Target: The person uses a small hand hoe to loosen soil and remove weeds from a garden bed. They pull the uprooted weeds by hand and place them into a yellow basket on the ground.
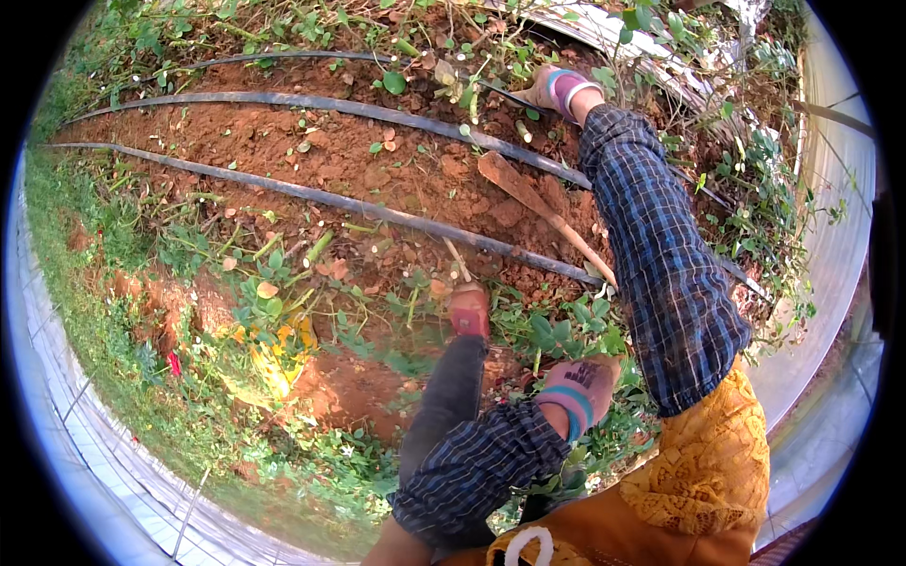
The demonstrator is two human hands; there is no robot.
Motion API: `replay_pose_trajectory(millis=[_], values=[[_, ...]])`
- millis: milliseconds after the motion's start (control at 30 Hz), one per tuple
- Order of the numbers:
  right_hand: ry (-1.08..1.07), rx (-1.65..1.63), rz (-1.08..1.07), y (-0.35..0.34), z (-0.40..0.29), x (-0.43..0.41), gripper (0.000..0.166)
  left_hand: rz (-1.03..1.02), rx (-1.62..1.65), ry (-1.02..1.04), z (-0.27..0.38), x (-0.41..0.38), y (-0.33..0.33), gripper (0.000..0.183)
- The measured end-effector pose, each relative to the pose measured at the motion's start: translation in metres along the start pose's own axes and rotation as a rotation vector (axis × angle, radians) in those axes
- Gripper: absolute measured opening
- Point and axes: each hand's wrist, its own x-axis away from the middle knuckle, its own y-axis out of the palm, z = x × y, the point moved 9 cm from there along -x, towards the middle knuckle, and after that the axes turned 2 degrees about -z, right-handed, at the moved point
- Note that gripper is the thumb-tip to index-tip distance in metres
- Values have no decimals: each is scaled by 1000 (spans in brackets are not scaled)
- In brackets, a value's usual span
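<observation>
My right hand, in a pale knit glove with a purple and blue cuff, reaches to the far side of the soil bed. Its fingertips are at a thin black strip, probably a drip hose, and whether they grip it is unclear. My left hand, in a similar glove bearing writing, is low among green leaves, its fingers partly hidden by foliage. Between the hands lies a flat-bladed tool coated in reddish soil. Its wooden handle points toward my right sleeve.
Two dark drip hoses run along the bed. Cut green stems stand along its near side. A foot in a red shoe is on the near edge. Plastic sheeting edges the right side. A yellow object lies among plants.
</observation>
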Motion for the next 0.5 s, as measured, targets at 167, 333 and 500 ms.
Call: replay_pose_trajectory(millis=[167,333,500], values=[[34,-137,183,11,-8,-21,69,-265,-36,-105,-8,-2,-1,29],[97,-373,330,14,34,-25,33,-366,-61,-67,5,-7,-7,35],[295,-678,599,-19,42,-6,25,-149,-39,-12,-19,-9,19,35]])
